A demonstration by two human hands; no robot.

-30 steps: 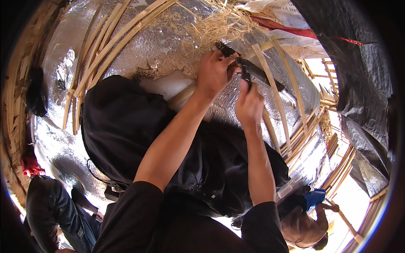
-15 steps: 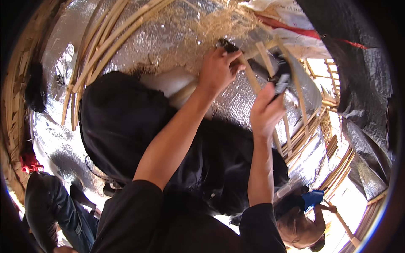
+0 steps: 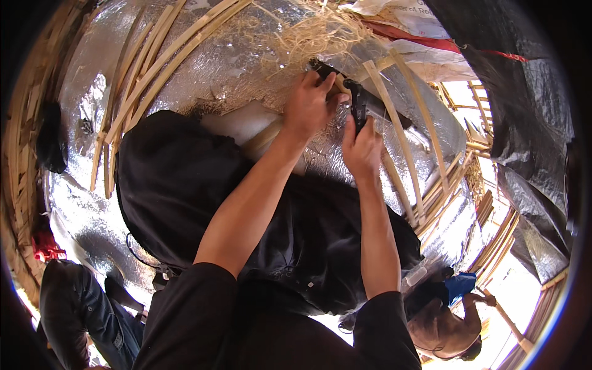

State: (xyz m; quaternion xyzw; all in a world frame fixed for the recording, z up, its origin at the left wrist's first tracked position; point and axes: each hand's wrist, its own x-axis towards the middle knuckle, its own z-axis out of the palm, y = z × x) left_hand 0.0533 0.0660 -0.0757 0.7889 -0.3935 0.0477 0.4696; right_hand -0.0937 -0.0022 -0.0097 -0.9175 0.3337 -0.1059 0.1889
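Observation:
My left hand (image 3: 306,106) is closed round the upper end of a pale bamboo strip (image 3: 394,176), its index finger and thumb reaching along it. The strip slants down to the right over my lap. My right hand (image 3: 364,148) grips a small black tool (image 3: 356,102), held upright against the strip just beside my left fingertips; its exact kind does not show. Behind both hands a long dark bar (image 3: 385,108) lies slantwise, its far-left end showing past my left fingers. Curly wood shavings (image 3: 324,34) are heaped beyond my hands.
Bamboo strips (image 3: 160,58) lie at the upper left, others (image 3: 425,114) right of my hands. Shiny foil sheeting (image 3: 246,68) covers the ground. Black cloth (image 3: 179,166) lies over my legs. Another person (image 3: 441,327) bends at the lower right; someone's trousered leg (image 3: 80,308) is lower left.
My right hand has drawn the black tool left along the strip, from well to the right until beside my left hand. The left hand has stayed nearly in place.

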